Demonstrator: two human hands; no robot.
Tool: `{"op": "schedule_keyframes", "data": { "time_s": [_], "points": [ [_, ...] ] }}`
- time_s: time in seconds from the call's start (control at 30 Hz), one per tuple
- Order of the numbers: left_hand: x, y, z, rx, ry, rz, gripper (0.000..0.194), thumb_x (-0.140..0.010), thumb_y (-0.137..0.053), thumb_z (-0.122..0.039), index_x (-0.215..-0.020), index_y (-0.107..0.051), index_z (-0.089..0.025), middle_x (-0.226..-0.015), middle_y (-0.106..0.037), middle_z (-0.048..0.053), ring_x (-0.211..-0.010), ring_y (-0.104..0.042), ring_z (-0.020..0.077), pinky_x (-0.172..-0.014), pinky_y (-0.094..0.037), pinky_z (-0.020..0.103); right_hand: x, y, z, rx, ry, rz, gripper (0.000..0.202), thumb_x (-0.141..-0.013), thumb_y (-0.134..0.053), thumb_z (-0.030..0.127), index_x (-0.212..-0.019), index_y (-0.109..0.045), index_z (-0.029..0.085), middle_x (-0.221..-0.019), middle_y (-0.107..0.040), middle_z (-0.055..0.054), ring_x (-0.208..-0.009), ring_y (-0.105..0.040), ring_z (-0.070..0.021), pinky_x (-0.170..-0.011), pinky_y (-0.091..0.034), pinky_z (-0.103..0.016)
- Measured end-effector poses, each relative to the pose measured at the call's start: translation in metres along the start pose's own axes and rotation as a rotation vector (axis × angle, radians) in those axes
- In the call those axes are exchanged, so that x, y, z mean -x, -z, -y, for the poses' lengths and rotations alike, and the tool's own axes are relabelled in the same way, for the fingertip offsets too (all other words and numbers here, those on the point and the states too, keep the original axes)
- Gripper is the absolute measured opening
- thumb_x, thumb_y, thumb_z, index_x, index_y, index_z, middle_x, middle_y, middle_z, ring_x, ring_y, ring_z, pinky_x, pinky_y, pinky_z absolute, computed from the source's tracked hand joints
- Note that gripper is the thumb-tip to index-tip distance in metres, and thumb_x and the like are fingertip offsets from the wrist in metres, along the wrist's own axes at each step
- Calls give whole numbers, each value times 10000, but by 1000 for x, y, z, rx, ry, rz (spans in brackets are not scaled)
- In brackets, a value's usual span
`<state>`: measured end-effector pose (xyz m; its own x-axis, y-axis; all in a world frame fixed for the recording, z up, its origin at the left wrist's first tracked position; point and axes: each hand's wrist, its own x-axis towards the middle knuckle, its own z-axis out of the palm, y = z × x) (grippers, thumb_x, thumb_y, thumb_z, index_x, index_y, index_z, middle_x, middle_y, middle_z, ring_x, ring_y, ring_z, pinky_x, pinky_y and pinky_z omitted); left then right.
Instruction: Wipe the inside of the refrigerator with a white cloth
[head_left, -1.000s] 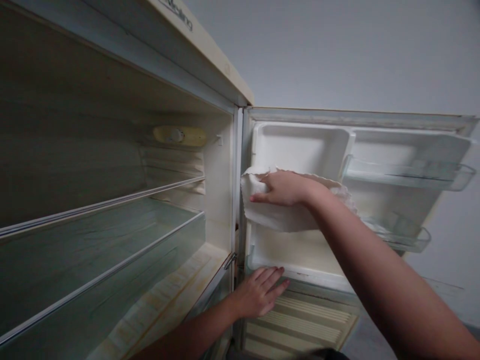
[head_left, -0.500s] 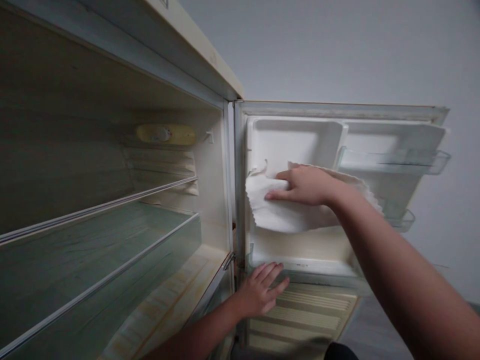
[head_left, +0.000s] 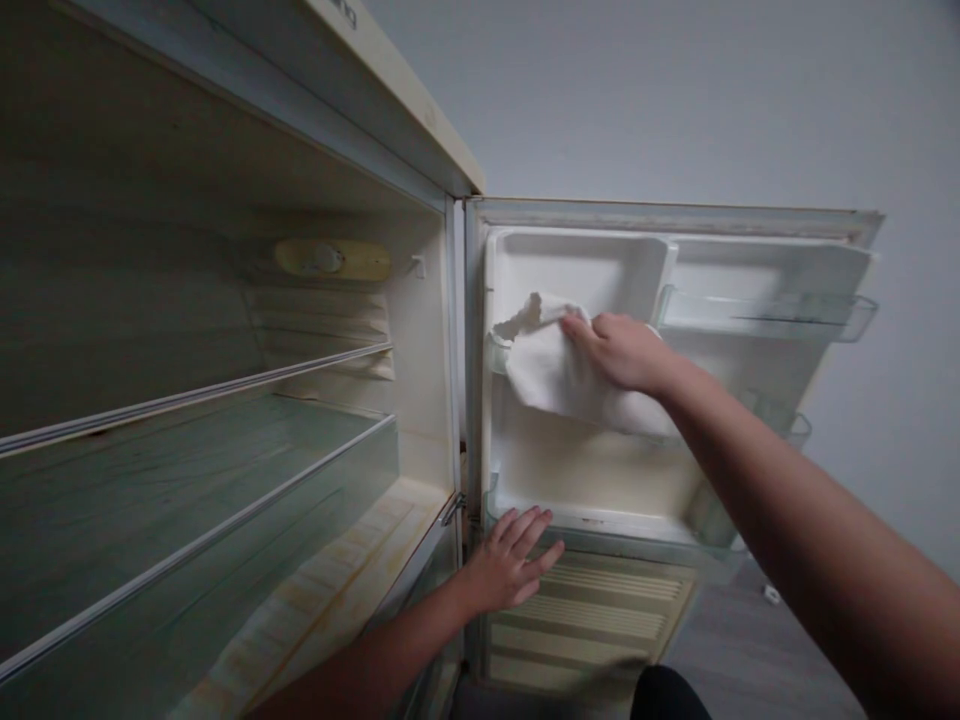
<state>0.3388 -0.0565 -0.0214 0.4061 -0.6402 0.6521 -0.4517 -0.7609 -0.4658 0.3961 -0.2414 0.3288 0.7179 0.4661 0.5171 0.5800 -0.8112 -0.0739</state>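
My right hand [head_left: 626, 352] grips a white cloth [head_left: 559, 370] at a shelf of the opened fridge door [head_left: 577, 470]. The cloth hangs bunched from my fingers, its ragged edge toward the hinge side, and it hides much of that shelf. Lower down, my left hand [head_left: 511, 562] rests with fingers spread against the clear bottom door shelf [head_left: 630, 545]. Nothing shows in the left hand.
To the left stands the fridge interior, with glass shelves [head_left: 225, 460], a yellowed lamp and dial housing [head_left: 330, 260] and a stained ledge [head_left: 330, 590]. Clear door racks [head_left: 772, 315] jut out at right. A small white object [head_left: 771, 594] lies on the floor.
My right hand has drawn the cloth slightly upward, and the cloth is now more bunched instead of spread flat. My left hand stays on the lower door shelf. The view has shifted a little.
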Motion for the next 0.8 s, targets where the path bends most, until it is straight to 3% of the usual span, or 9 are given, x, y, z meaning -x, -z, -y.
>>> {"op": "schedule_keyframes", "data": {
  "time_s": [0.07,0.17,0.3,0.4,0.5,0.57,0.7,0.8],
  "points": [
    [1,0,-2,10,23,7,678,-824,-678,-394,-1457,-458,-288,-1569,-412,147,-1455,-360,333,-1188,-214,519,-17,2,5,-350,-57,-75,816,-1022,-81,617,-1207,-656,67,-1124,-702,-224,-1025,-684,-301,-884,-507,-391],
    [2,-2,-7,25,69,0,685,-810,-688,-381,-1449,-463,-284,-1581,-387,161,-1459,-352,345,-1177,-230,546,-51,-1,29,-767,35,-167,872,-1009,73,591,-1458,-437,45,-1214,-664,-203,-1063,-673,-266,-944,-508,-435],
    [4,-6,-10,35,80,-26,715,-786,-701,-385,-1451,-458,-280,-1576,-387,178,-1455,-353,357,-1162,-248,559,-92,-26,85,-702,184,-289,805,-1019,-59,636,-1548,-274,69,-1358,-571,-201,-1270,-551,-305,-1084,-404,-531],
    [3,-7,-10,48,91,-50,706,-786,-691,-372,-1449,-461,-292,-1549,-426,162,-1440,-375,347,-1163,-241,558,-105,-47,121,-543,62,-357,731,-1044,-118,561,-1583,-134,68,-1512,-405,-237,-1409,-400,-334,-1139,-328,-566],
    [2,-6,-9,58,96,-57,680,-786,-685,-359,-1431,-481,-291,-1530,-446,156,-1427,-389,341,-1165,-235,553,-99,-53,137,-339,-36,-343,698,-1052,-172,466,-1596,-3,62,-1593,-249,-251,-1492,-245,-362,-1161,-276,-599],
    [2,-6,-8,60,94,-61,673,-781,-686,-350,-1422,-491,-286,-1525,-447,157,-1428,-385,343,-1164,-236,547,-86,-51,138,-243,-26,-311,702,-1040,-222,384,-1592,47,44,-1617,-177,-258,-1498,-221,-376,-1151,-292,-608],
    [2,-5,-7,62,84,-81,668,-763,-701,-333,-1397,-503,-265,-1531,-431,176,-1441,-361,357,-1154,-252,549,-45,-46,124,-131,69,-191,786,-955,-359,255,-1596,35,26,-1635,-101,-293,-1259,-533,-388,-996,-471,-552],
    [3,-4,-7,66,94,-85,648,-761,-705,-323,-1375,-504,-267,-1543,-421,175,-1438,-368,350,-1149,-266,548,-18,-51,107,36,189,-158,728,-957,-322,227,-1605,-40,51,-1601,-207,-319,-1041,-649,-334,-876,-525,-491]
  ]
}}
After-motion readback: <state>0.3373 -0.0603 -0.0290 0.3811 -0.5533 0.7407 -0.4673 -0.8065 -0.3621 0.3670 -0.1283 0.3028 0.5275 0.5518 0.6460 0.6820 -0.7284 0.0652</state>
